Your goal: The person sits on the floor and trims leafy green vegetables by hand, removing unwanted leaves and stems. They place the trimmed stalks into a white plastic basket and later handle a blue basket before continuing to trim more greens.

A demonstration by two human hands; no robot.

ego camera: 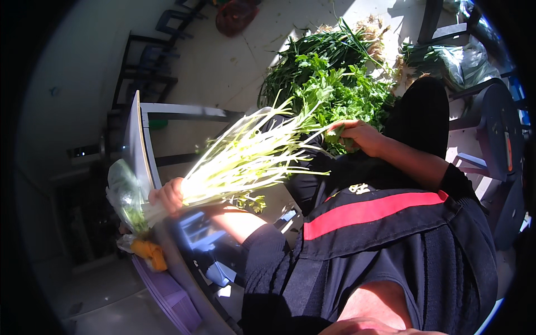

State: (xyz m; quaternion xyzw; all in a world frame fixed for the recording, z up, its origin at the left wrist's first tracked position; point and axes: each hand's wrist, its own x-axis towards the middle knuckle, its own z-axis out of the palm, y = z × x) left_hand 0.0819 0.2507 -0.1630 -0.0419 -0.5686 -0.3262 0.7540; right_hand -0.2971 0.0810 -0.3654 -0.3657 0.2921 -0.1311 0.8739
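My left hand (169, 197) is closed around the base of a bunch of thin, pale celery stalks (247, 155), which fan out to the right in bright sun. At the stalks' far ends, my right hand (360, 136) pinches some green leaves between thumb and fingers. Just beyond it lies a heap of leafy celery greens (339, 92). Dark green long-leaved vegetables with pale roots (331, 48) lie behind that heap. Glare washes out the stalks near my left hand.
Left of me stands a table edge (144, 142), with a plastic bag of greens (125, 192) and an orange item (150, 253) by my left hand. A dark stool (502, 125) and bagged greens (465, 63) are at right. A red bag (236, 16) lies on the floor.
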